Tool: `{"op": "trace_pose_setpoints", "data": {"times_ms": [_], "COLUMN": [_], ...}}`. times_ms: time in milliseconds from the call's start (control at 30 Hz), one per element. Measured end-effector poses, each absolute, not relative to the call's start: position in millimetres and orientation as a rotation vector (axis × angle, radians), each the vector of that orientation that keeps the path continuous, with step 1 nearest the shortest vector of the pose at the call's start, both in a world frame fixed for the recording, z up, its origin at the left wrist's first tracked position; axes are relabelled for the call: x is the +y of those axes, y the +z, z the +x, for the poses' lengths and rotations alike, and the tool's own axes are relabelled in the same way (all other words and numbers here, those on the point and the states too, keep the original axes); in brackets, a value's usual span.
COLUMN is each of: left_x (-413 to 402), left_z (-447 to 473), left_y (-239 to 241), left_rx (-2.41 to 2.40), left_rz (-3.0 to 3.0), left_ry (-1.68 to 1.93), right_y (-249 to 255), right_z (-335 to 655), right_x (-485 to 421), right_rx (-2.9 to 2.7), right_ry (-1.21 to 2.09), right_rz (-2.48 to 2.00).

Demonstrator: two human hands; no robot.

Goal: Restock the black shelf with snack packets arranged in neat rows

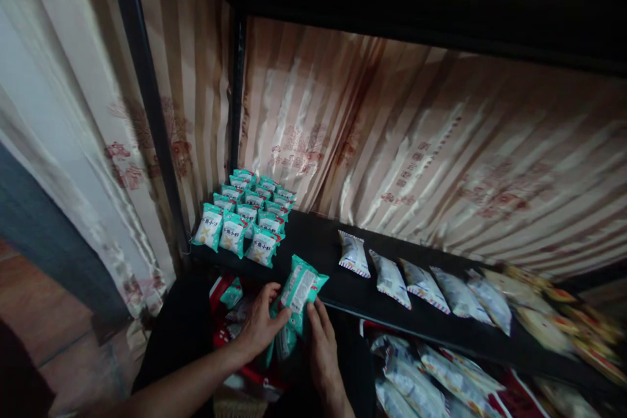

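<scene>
Between my hands, just in front of the shelf edge, is a teal snack bag (298,287) with its printed back side toward me. At least one more teal bag (285,342) shows beneath it. My left hand (262,326) grips the bags from the left, thumb across them. On the other side, my right hand (321,339) presses its fingers against the upper bag's right edge. Several upright teal-and-white snack bags (263,247) stand in rows at the shelf's left end, fronts facing out.
A row of white snack bags (390,278) leans along the black shelf (313,241), with blurred yellowish packets (543,320) farther right. Below sit a red container (219,338) and a heap of white bags (416,379). Curtains (416,144) and black posts (238,91) enclose the shelf.
</scene>
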State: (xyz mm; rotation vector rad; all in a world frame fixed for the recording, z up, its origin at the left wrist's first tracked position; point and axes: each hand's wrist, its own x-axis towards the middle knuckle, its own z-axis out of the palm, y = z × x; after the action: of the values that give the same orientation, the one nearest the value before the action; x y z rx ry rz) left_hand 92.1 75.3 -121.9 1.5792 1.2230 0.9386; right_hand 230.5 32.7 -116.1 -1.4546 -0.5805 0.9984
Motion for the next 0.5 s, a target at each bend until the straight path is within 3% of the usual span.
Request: {"op": "trace_pose_setpoints", "data": {"times_ms": [267,500], "left_x": [80.0,103.4], "left_z": [89.8,86.9], "left_y": [-94.2,-95.6], "left_rx": [0.913,1.012], "left_rz": [1.204,0.992], "left_ry": [0.876,0.662], "right_y": [-102.7,-107.7], "right_z": [233.8,252.2], "right_x": [32.5,27.0], "right_rx": [-0.724,-1.517], "right_ry": [0.939,0.135], "right_rz": [-1.504,-1.724]}}
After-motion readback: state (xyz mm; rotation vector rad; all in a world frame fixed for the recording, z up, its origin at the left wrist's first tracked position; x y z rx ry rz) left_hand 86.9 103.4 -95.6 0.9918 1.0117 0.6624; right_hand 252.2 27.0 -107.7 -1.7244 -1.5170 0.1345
